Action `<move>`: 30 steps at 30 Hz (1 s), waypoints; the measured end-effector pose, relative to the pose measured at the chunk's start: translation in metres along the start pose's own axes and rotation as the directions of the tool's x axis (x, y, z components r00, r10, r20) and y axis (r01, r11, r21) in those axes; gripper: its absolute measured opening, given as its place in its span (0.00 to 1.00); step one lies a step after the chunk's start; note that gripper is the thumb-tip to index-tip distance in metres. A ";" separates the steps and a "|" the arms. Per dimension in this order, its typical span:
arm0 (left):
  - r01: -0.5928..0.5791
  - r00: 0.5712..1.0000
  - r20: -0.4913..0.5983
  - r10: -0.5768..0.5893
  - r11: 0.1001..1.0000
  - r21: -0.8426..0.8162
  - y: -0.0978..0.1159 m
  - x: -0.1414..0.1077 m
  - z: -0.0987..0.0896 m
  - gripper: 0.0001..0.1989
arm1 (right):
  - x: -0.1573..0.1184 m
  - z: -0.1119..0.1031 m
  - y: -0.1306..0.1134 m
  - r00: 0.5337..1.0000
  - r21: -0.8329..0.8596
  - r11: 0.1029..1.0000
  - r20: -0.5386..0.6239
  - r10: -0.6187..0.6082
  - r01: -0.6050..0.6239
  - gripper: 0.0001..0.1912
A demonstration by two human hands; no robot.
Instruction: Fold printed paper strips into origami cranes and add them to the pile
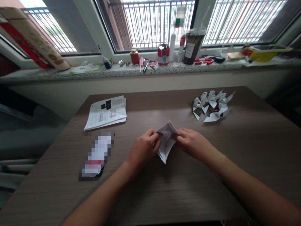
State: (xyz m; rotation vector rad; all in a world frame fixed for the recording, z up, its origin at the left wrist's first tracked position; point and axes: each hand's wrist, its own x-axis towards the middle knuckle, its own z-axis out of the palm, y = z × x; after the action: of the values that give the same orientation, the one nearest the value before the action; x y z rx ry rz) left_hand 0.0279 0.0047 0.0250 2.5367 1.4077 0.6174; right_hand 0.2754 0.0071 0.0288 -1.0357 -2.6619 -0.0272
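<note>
Between my two hands is a folded sheet of printed paper (166, 142), roughly diamond-shaped, with one point away from me and one toward me. My left hand (147, 144) pinches its left edge, thumb on top. On the right edge, my right hand (187, 140) grips it with the thumb pressed on the upper face. The fingers behind the paper are partly hidden. Several folded paper shapes (213, 105) with pointed tips sit in a cluster at the back right of the table. A stack of printed sheets (107, 113) lies at the back left.
A phone (97, 153), its screen blurred out, lies on the brown table (145, 201) left of my hands. Along the granite windowsill (94, 74) stand a red can (163, 55), a dark drink cup (192, 47), a clear bottle (176, 40), a long cardboard box (35, 40) and a yellow container (264, 55).
</note>
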 end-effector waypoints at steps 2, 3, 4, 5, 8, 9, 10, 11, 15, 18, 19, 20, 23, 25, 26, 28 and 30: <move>0.016 1.000 0.000 -0.016 1.000 -0.007 -0.001 0.000 0.000 0.07 | 0.000 -0.001 0.001 1.000 0.009 1.000 0.003 -0.002 0.002 0.08; 0.024 1.000 0.000 -0.024 1.000 -0.008 -0.001 0.000 0.000 0.07 | 0.000 -0.001 0.001 1.000 0.015 1.000 0.006 -0.002 0.002 0.08; 0.031 1.000 -0.001 -0.031 0.999 -0.011 -0.002 0.000 0.000 0.06 | 0.000 -0.001 0.002 1.000 0.021 1.000 0.009 -0.003 0.003 0.09; 0.037 0.999 -0.002 -0.037 0.999 -0.016 -0.002 -0.001 0.000 0.06 | -0.001 -0.001 0.003 1.000 0.026 1.000 0.014 -0.004 0.003 0.09; 0.054 0.999 -0.003 -0.054 0.998 -0.041 -0.003 0.000 -0.001 0.06 | -0.001 -0.002 0.006 1.000 0.035 0.999 0.020 -0.002 0.001 0.08; 0.058 0.998 -0.004 -0.059 0.997 -0.049 -0.003 0.000 -0.001 0.06 | -0.002 -0.002 0.007 1.000 0.038 0.999 0.016 -0.002 0.001 0.08; 0.061 0.998 -0.005 -0.062 0.996 -0.058 -0.003 0.000 -0.001 0.07 | -0.002 -0.002 0.008 1.000 0.044 0.999 0.010 -0.001 0.000 0.08; 0.063 0.998 -0.006 -0.064 0.996 -0.068 -0.003 0.000 -0.002 0.07 | -0.002 -0.002 0.009 1.000 0.052 0.999 0.001 0.001 -0.001 0.07; 0.064 0.998 0.001 -0.064 0.991 -0.116 -0.004 0.000 -0.001 0.07 | -0.003 -0.002 0.013 1.000 0.096 0.995 -0.013 0.018 -0.016 0.08; 0.066 0.998 0.008 -0.066 0.987 -0.146 -0.005 0.000 0.000 0.09 | -0.004 -0.001 0.015 1.000 0.124 0.992 -0.008 0.022 -0.021 0.08; 0.068 0.998 0.009 -0.067 0.986 -0.150 -0.005 0.000 0.000 0.09 | -0.004 -0.001 0.015 1.000 0.130 0.991 -0.010 0.023 -0.022 0.08; 0.069 0.998 0.009 -0.069 0.986 -0.152 -0.005 0.000 0.000 0.09 | -0.004 -0.001 0.016 1.000 0.134 0.991 -0.013 0.026 -0.024 0.08; 0.060 0.998 0.002 -0.060 0.984 -0.167 -0.006 0.000 0.000 0.09 | -0.004 -0.001 0.016 0.999 0.150 0.988 -0.026 0.035 -0.031 0.09; 0.029 0.999 -0.009 -0.031 0.983 -0.183 -0.007 0.000 0.000 0.09 | -0.005 -0.001 0.017 0.999 0.160 0.987 -0.034 0.033 -0.027 0.10; 0.008 1.000 -0.016 -0.011 0.981 -0.193 -0.007 0.000 0.001 0.10 | -0.005 0.000 0.017 0.999 0.164 0.986 -0.037 0.029 -0.022 0.10; -0.030 0.999 -0.030 0.024 0.976 -0.216 -0.008 -0.001 0.004 0.11 | -0.005 0.001 0.018 0.999 0.170 0.985 -0.035 0.023 -0.016 0.10; -0.040 0.998 -0.054 0.028 0.971 -0.234 -0.009 -0.001 0.008 0.12 | -0.005 0.002 0.019 0.999 0.177 0.984 -0.032 0.024 -0.018 0.10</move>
State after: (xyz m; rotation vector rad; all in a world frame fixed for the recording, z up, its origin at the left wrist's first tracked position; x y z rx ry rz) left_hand 0.0240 0.0089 0.0149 2.3781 1.2267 0.8080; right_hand 0.2910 0.0174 0.0236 -0.9964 -2.5679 0.1899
